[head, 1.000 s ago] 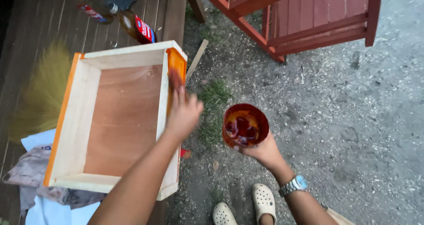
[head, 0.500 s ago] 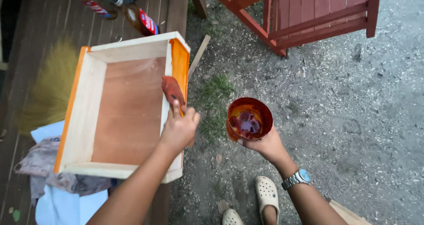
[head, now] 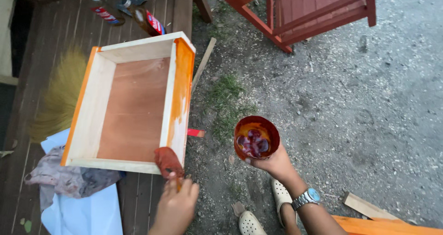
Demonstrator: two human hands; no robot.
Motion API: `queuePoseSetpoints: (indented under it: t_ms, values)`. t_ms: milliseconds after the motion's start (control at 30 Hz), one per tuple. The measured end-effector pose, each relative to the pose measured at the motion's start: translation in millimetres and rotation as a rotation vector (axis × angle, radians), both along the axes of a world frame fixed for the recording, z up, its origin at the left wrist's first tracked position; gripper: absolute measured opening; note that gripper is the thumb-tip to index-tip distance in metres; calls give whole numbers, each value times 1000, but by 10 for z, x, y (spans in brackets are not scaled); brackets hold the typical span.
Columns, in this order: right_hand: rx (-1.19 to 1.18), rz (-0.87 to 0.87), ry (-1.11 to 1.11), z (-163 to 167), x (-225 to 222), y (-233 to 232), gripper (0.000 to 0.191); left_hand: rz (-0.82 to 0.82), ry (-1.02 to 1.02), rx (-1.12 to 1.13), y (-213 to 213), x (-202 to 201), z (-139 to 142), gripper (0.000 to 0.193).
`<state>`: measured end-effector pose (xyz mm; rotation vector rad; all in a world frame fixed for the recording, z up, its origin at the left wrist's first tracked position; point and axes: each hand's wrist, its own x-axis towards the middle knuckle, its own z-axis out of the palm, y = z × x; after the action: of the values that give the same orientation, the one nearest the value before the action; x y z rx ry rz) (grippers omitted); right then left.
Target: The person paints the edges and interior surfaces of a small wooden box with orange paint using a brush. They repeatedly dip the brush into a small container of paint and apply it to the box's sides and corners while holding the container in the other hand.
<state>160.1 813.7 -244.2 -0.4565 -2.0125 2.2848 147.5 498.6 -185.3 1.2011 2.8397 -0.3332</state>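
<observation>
Brush [head: 168, 163] gripped by left hand [head: 176, 206] against box [head: 131, 108]; right hand [head: 272, 163] clasps cup [head: 256, 137]

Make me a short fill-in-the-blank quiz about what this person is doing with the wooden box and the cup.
1. The left hand presses a stain-soaked pad against the near ____ corner of the wooden box.
2. The right hand holds a cup of reddish-orange ____.
3. The box's right wall is partly coated in the colour ____.
4. On the right wrist sits a ____.

Missing words: right; stain; orange; watch
</observation>
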Motion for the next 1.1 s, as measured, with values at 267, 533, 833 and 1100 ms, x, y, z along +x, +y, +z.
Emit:
queuePoseSetpoints:
  t_ms: [267,533,833,1100]
  values:
    - [38,35,-82,-18,38,4,94,-137,-131,160,-273,-20,288,27]
    - [6,89,-49,-47,-74,49,92,567,-491,760,4,-1182,936,3]
    - [-40,109,0,-202,-211,-79,96,716,-701,769,-167,-1677,1024,11]
    - [11,128,-44,-201,-262,-74,95,714,-669,736,-180,-1768,813,16]
